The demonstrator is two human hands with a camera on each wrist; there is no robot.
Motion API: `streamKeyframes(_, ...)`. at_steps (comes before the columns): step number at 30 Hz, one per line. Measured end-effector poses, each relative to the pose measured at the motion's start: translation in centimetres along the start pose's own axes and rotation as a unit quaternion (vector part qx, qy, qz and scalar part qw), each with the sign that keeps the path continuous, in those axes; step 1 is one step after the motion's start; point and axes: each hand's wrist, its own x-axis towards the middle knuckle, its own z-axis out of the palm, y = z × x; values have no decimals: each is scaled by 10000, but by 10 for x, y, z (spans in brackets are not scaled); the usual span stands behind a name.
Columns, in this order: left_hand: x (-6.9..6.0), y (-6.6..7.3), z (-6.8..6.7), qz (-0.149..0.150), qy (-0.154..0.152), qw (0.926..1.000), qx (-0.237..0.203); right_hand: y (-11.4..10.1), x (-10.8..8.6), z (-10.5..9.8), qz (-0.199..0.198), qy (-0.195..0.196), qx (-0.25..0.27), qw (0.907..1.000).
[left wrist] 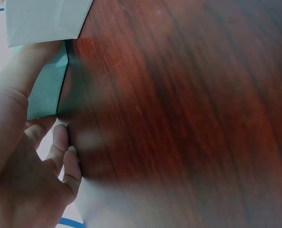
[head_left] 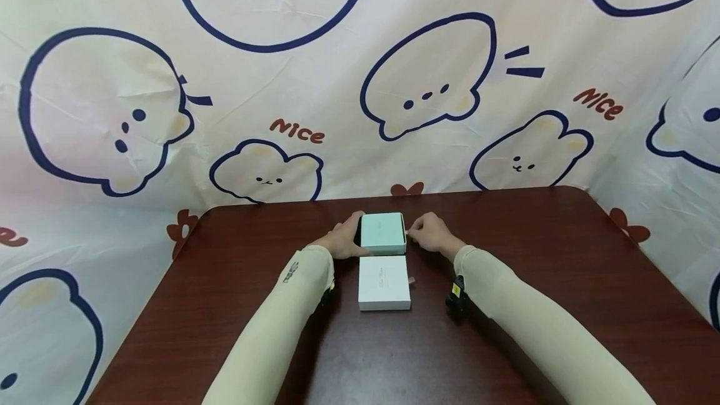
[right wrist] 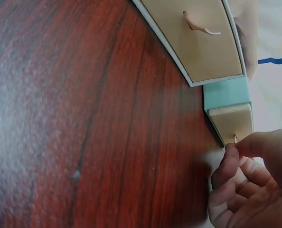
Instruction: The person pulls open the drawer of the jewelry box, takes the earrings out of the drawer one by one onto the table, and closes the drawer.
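A mint-green box [head_left: 382, 233] lies on the brown table, directly behind a white box [head_left: 384, 282]. My left hand [head_left: 342, 239] holds the green box from its left side, thumb at the near left corner; the left wrist view shows the green box [left wrist: 48, 92] beside the thumb. At its right side my right hand [head_left: 432, 232] pinches a small pull tab between thumb and forefinger. In the right wrist view the green box's beige drawer front [right wrist: 230, 122] stands slightly out of its sleeve. The white box's beige front [right wrist: 198, 47] carries a ribbon tab [right wrist: 198, 24].
The dark wood table [head_left: 225, 342] reaches back to a pale cloth [head_left: 337, 99] printed with cartoon outlines, which also hangs at the left and right sides. Both forearms lie over the table, one on each side of the boxes.
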Motion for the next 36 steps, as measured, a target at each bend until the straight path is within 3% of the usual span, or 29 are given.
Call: streamKeyframes(36, -3, 2, 0, 13, -21, 10000, 4, 11, 0, -10, 97, -30, -8, 9999)
